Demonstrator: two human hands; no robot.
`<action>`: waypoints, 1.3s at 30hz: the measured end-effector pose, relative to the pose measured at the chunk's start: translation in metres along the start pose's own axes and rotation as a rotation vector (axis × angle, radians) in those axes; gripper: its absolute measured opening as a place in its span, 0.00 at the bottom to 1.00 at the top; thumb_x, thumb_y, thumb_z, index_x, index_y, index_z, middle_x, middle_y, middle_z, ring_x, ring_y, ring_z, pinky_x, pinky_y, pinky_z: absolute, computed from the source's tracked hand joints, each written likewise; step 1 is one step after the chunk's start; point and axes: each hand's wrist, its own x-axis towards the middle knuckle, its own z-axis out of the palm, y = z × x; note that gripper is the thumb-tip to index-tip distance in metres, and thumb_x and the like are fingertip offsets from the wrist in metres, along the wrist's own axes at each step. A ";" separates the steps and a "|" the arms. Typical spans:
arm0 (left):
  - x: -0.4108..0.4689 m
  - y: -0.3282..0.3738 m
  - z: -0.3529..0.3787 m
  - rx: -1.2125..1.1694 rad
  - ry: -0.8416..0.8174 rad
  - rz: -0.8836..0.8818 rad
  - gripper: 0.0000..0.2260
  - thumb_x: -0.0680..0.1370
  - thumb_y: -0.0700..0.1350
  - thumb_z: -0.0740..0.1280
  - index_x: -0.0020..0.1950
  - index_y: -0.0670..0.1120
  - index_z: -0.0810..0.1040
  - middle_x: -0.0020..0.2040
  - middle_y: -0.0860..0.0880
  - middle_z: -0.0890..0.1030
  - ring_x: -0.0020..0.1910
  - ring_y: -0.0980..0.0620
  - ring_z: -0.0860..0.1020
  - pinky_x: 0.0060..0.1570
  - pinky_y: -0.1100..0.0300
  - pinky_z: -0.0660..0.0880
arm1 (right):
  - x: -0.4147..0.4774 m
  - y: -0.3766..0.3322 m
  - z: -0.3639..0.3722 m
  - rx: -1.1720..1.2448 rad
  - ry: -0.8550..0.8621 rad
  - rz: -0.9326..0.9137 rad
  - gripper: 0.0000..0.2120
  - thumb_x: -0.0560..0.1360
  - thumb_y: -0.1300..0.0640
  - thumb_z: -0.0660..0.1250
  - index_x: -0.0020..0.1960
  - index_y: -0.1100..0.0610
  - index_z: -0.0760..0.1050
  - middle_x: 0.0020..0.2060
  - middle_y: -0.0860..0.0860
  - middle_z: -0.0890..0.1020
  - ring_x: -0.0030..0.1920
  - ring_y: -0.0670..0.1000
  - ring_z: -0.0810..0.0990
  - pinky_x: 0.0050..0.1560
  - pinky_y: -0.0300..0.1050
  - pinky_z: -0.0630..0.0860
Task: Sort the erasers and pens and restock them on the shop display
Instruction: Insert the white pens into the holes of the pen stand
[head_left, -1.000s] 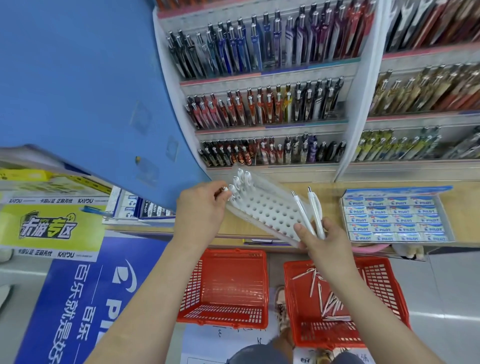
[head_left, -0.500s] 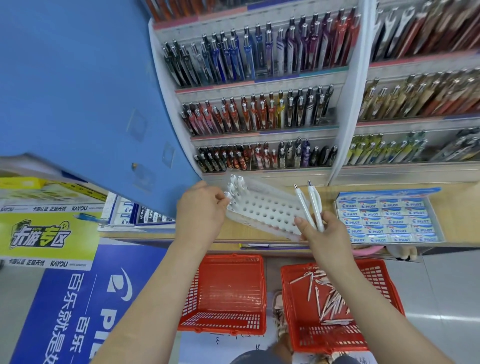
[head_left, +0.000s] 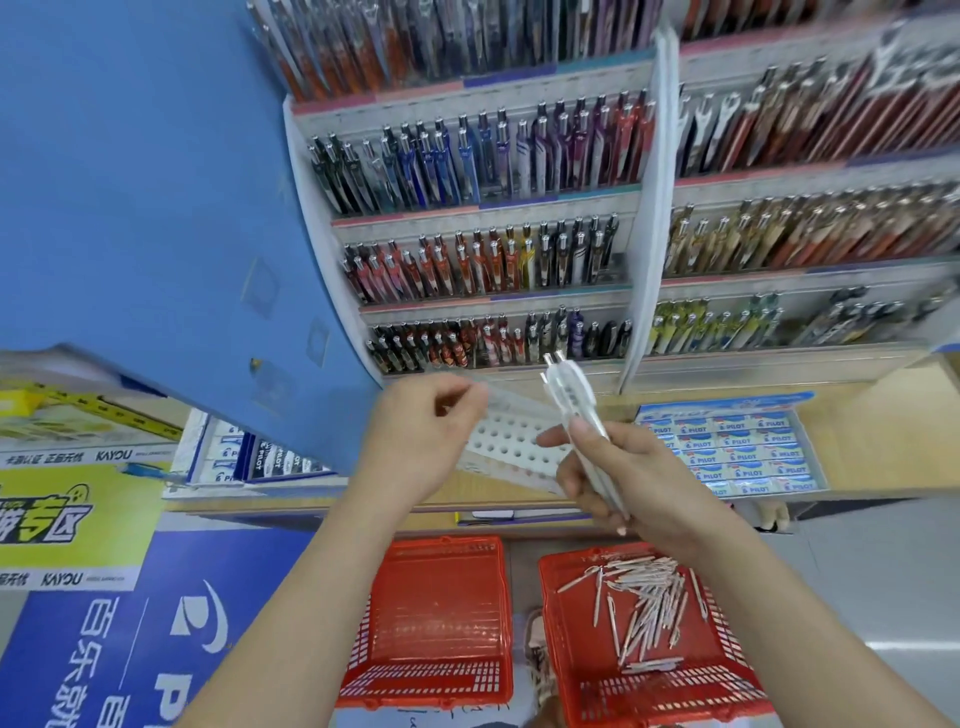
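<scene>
Filling the upper half of the frame, the shop display (head_left: 483, 244) holds tiered rows of upright pens, with a blue panel (head_left: 145, 208) across the upper left. Below it, a wooden surface (head_left: 883, 431) runs across the middle, carrying a tray of boxed erasers (head_left: 732, 452) at right centre. On the floor at lower centre sit two red baskets: the left basket (head_left: 431, 623) looks bare inside, while the right basket (head_left: 576, 675) holds a loose heap of white pens (head_left: 649, 608).

At the centre of the frame both hands meet over a white perforated pen holder (head_left: 514, 447), tilted above the surface's edge. The left hand (head_left: 415, 436) pinches the holder's upper left end, fingers closed narrowly on it, though blur hides the exact contact. The right hand (head_left: 623, 483) is wrapped around a small bundle of white pens (head_left: 576, 410), fingers closed on their barrels, the clicker ends pointing up toward the lowest display row. The bundle lies across the holder's right end, just left of the eraser tray.
</scene>
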 end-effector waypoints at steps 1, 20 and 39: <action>-0.001 0.010 0.003 -0.212 -0.106 -0.034 0.08 0.78 0.49 0.65 0.49 0.48 0.82 0.35 0.54 0.80 0.32 0.57 0.74 0.36 0.60 0.74 | -0.002 -0.003 0.002 0.037 -0.066 0.005 0.19 0.77 0.47 0.60 0.55 0.62 0.76 0.30 0.56 0.77 0.22 0.49 0.66 0.23 0.36 0.60; 0.005 0.000 -0.002 -0.729 -0.086 -0.190 0.03 0.73 0.37 0.71 0.46 0.42 0.82 0.35 0.44 0.83 0.33 0.51 0.81 0.36 0.63 0.79 | 0.000 -0.007 0.024 -0.091 0.233 -0.210 0.01 0.74 0.60 0.69 0.44 0.57 0.79 0.32 0.53 0.75 0.24 0.44 0.64 0.23 0.34 0.62; 0.037 -0.049 0.005 0.071 0.193 0.025 0.03 0.74 0.45 0.71 0.44 0.49 0.84 0.35 0.51 0.83 0.37 0.51 0.80 0.43 0.53 0.78 | 0.019 0.038 0.005 -0.218 0.469 -0.039 0.18 0.80 0.53 0.59 0.52 0.70 0.72 0.31 0.55 0.69 0.27 0.49 0.63 0.32 0.48 0.60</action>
